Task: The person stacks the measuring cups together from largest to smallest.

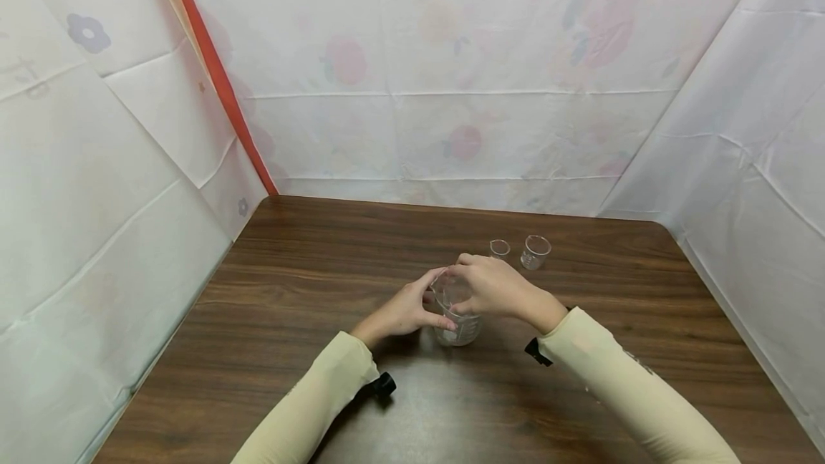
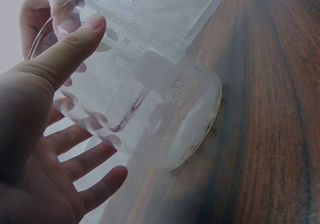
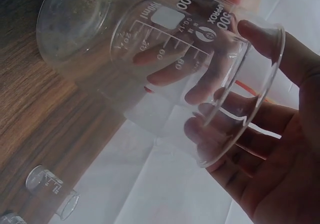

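Observation:
A large clear glass beaker (image 1: 459, 334) with white volume marks stands on the table. A smaller 100 ml beaker (image 3: 145, 59) sits within it, its rim below the large beaker's rim. My left hand (image 1: 402, 310) holds the large beaker from the left, thumb on the near wall and fingers on the far side. From above, my right hand (image 1: 499, 288) reaches over the large rim, thumb and fingers pinching the small beaker near its rim. Glass reflections partly blur this contact. In the left wrist view, the large beaker's base (image 2: 195, 134) rests on the wood.
Two little glass beakers stand behind my right hand: a narrower one (image 1: 499, 248), partly hidden by the hand, and a wider one (image 1: 536, 253) to its right. The brown wooden table (image 1: 290, 271) is bordered by white patterned sheets (image 1: 399, 134) at the back and sides.

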Demonstrator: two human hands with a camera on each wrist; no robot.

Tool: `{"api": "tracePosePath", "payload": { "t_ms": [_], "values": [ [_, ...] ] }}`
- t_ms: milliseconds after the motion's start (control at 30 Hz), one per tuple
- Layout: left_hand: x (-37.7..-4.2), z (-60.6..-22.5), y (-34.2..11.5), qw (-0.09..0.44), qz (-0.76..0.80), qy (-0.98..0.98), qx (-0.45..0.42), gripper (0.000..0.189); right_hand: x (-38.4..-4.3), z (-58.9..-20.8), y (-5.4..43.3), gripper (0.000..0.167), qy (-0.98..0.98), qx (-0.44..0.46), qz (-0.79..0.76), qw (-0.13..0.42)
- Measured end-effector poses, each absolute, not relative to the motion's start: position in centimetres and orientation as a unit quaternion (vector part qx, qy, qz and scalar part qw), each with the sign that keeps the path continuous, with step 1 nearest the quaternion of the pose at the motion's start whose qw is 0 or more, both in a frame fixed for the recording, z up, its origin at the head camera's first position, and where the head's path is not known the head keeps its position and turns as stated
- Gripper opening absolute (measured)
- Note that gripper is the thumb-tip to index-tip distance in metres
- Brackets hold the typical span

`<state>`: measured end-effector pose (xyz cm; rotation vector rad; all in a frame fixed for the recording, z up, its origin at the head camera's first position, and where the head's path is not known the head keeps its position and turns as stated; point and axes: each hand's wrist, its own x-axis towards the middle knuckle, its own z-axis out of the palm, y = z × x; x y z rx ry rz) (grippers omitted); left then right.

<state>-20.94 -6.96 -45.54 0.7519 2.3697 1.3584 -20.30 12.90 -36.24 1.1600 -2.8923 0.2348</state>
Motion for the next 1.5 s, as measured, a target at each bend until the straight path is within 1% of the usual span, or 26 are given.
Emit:
{"api": "tracePosePath", "payload": {
  "t_ms": [367,567,600,800,933,1033,1200,1367,1500],
  "values": [
    [-21.0,-45.6,-6.9,0.153,0.479,0.823,0.263,0.097,-20.3,-36.5,12.3,0.050,-0.929,0.367,0.047,-0.034],
    [-21.1,-45.7,-6.9,0.141,0.482,0.820,0.274,0.095,-20.5,-36.9,12.0,0.051,-0.925,0.376,0.034,-0.038],
    [-21.1,-45.7,-6.9,0.142,0.483,0.819,0.276,0.094,-20.5,-37.0,11.9,0.050,-0.924,0.380,0.029,-0.033],
    [-21.1,-45.6,-7.0,0.152,0.480,0.820,0.273,0.094,-20.6,-37.1,11.6,0.049,-0.923,0.382,0.022,-0.043],
    [-21.1,-45.6,-7.0,0.155,0.479,0.821,0.269,0.094,-20.8,-37.4,11.3,0.046,-0.928,0.368,0.005,-0.059],
    [-21.1,-45.6,-7.0,0.155,0.478,0.821,0.271,0.094,-20.8,-37.7,11.1,0.040,-0.931,0.361,-0.008,-0.062],
    [-21.2,-45.6,-7.1,0.157,0.479,0.820,0.272,0.095,-20.8,-37.7,10.9,0.036,-0.933,0.353,-0.013,-0.063],
    [-21.2,-45.6,-7.0,0.152,0.482,0.818,0.276,0.093,-20.7,-37.5,10.8,0.041,-0.934,0.351,-0.014,-0.065],
    [-21.2,-45.6,-6.8,0.143,0.489,0.812,0.287,0.090,-20.6,-37.4,10.9,0.041,-0.933,0.354,-0.013,-0.064]
  ]
}}
